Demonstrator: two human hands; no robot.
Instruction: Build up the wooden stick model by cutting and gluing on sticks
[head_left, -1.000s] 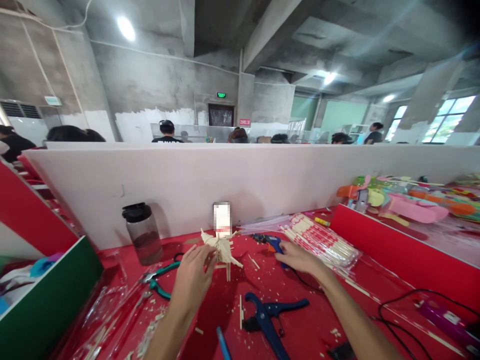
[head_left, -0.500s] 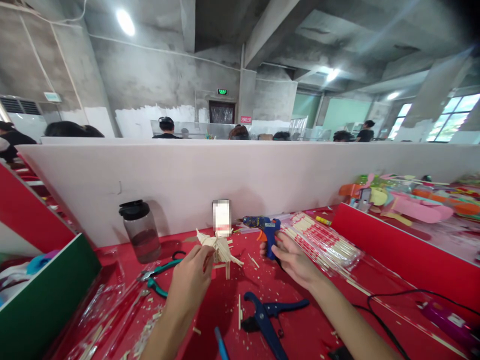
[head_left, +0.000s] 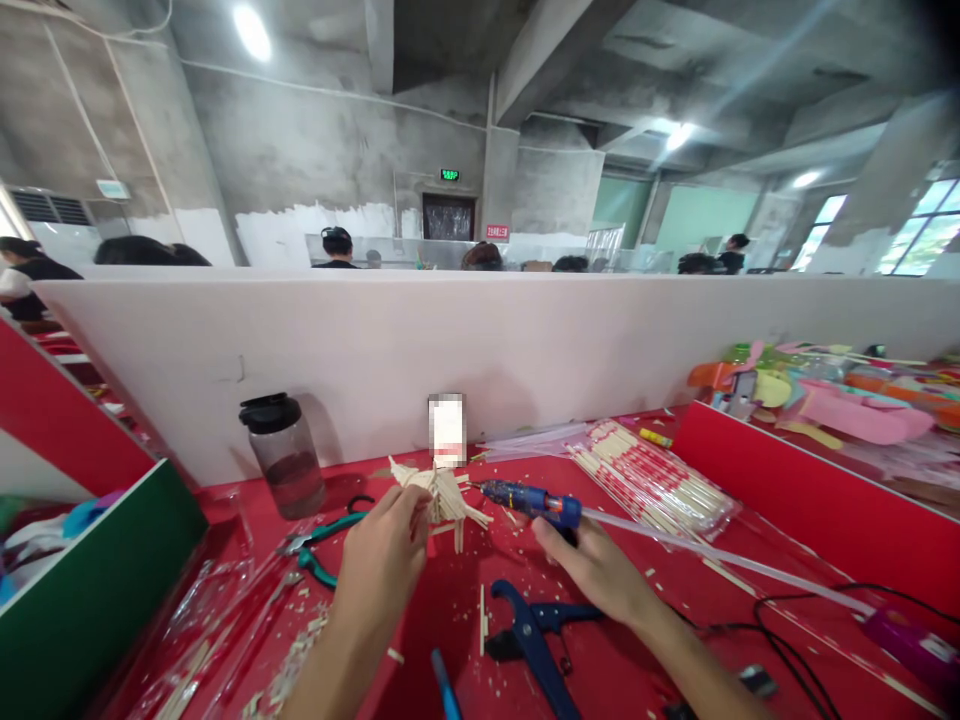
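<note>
And here's the left hand point(head_left: 388, 535), its grip pinched closed on the left side of the little stick model point(head_left: 450, 495), standing towards the back of the red worktop point(head_left: 442, 615)! Opposite, the right hand point(head_left: 596, 565) has its grip wrapped round the blue glue gun point(head_left: 532, 500), nozzle pointing left, right beside the model (touching or not, I can't tell), a long clear rod point(head_left: 697, 548) jutting out behind. Nearer lies a dark-blue cutter point(head_left: 534, 640); green-handled pliers point(head_left: 319, 572) lie left.
</note>
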